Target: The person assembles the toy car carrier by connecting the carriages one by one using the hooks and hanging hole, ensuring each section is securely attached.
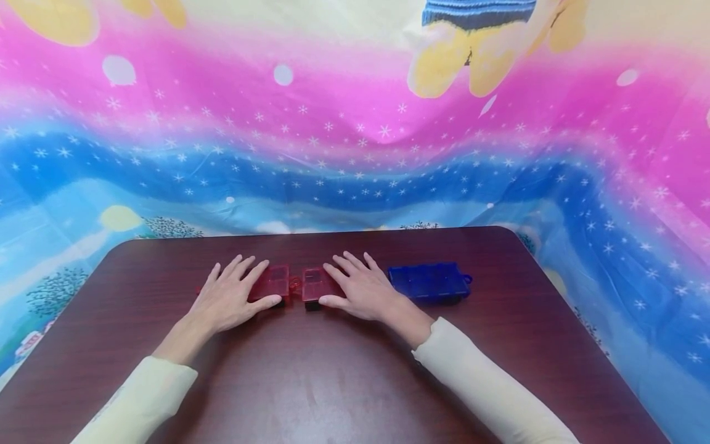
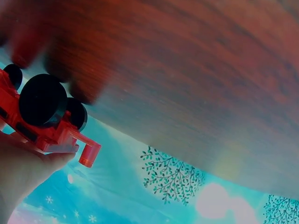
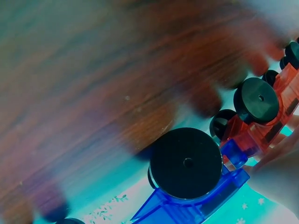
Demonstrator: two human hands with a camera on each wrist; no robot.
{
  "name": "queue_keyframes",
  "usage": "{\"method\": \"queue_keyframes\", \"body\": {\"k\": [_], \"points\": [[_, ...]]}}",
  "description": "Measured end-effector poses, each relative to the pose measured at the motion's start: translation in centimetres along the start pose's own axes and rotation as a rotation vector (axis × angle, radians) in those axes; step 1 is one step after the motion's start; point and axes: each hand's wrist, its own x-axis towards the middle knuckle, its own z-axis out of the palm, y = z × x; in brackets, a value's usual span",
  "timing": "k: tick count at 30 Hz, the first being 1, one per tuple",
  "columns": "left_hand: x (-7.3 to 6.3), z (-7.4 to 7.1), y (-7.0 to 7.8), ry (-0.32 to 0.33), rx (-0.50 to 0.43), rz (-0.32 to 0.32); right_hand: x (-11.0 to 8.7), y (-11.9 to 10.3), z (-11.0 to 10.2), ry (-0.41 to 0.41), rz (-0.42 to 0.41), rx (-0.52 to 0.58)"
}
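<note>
My left hand [image 1: 227, 293] lies over a translucent red toy wagon [image 1: 277, 280], its fingers spread and its thumb along the near side. The left wrist view shows this wagon's black wheels [image 2: 43, 100] and an end hook [image 2: 91, 151]. To its right, my right hand [image 1: 363, 287] rests over a second red wagon [image 1: 312, 285], fingers extended and thumb at the near edge. A red coupling [image 1: 296, 285] sits between the two wagons. Close to the right hand's outer side stands a translucent blue wagon [image 1: 427, 281], whose front end meets the red one in the right wrist view.
The wagons stand in a row on a dark brown wooden table [image 1: 310, 370] with rounded far corners. A loop [image 1: 468, 279] sticks out of the blue wagon's right end. Behind the table hangs a colourful snowflake-patterned cloth [image 1: 333, 135].
</note>
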Motion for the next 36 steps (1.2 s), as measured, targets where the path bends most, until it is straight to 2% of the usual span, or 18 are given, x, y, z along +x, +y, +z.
{"method": "queue_keyframes", "body": {"k": [13, 24, 36], "points": [[0.0, 0.2, -0.3, 0.009, 0.027, 0.014, 0.8, -0.3, 0.2, -0.022, -0.016, -0.017], [0.0, 0.3, -1.1, 0.014, 0.040, 0.006, 1.3, -0.3, 0.4, -0.021, -0.021, -0.011], [-0.3, 0.8, -1.4, 0.035, 0.054, 0.018, 1.2, -0.1, 1.0, -0.031, -0.040, -0.018]]}}
